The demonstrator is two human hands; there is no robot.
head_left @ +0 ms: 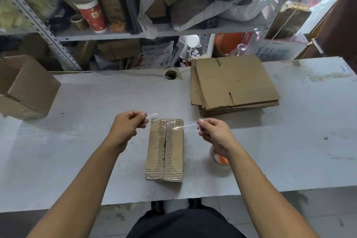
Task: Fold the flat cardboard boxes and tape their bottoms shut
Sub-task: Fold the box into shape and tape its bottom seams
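A folded box (pixel 164 149) lies bottom-up on the surface (pixel 96 150), its two flaps meeting along a centre seam, their top paper torn away to bare corrugation. Clear tape (pixel 174 127) crosses its far end. A stack of flat boxes (pixel 233 85) lies far right; a tape roll (pixel 220 160) sits just right of the box.

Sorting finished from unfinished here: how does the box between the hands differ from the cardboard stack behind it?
The box is folded up, its bottom flaps closed; the stack is flat sheets. The box has clear tape across its far end; the stack shows none. The box is one piece; the stack is many. Both are brown corrugated cardboard on the table.
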